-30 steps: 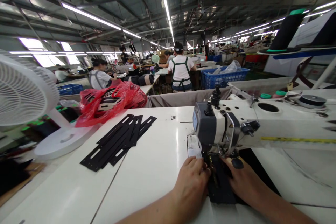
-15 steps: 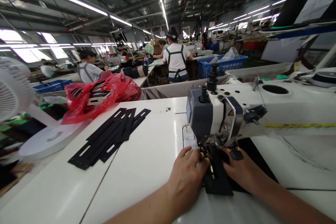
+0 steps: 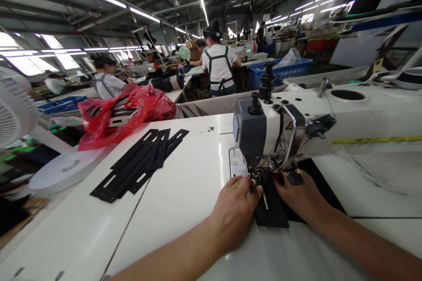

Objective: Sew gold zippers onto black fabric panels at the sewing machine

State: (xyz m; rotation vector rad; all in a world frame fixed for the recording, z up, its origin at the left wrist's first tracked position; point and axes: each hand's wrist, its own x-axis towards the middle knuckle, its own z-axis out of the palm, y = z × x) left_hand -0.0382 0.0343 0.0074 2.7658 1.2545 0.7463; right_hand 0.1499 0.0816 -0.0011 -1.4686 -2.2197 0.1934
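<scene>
Under the needle area of the white and grey sewing machine [image 3: 252, 129] lies a black strip [image 3: 273, 215] with a gold-toothed zipper [image 3: 265, 197] along it. My left hand [image 3: 235, 206] is closed at the strip's left side, thumb and fingers pinched at the zipper by the presser foot. My right hand [image 3: 301, 193] is closed on the strip's right side, its fingertips partly hidden behind the machine's head. A larger black piece [image 3: 323, 189] lies flat beneath and behind my right hand. The needle and the stitching point are hidden.
Several black slotted strips [image 3: 138, 169] lie overlapped on the white table [image 3: 184, 210]. Behind them sits a red plastic bag [image 3: 154, 107] of cut pieces. A white fan [image 3: 62, 167] stands at left. Beyond are a blue basket [image 3: 280, 72] and co-workers [image 3: 219, 68].
The camera view has shifted slightly, so machine and table sit higher in the picture. The strip's near end appears a little closer to the machine. Both hands keep their grip.
</scene>
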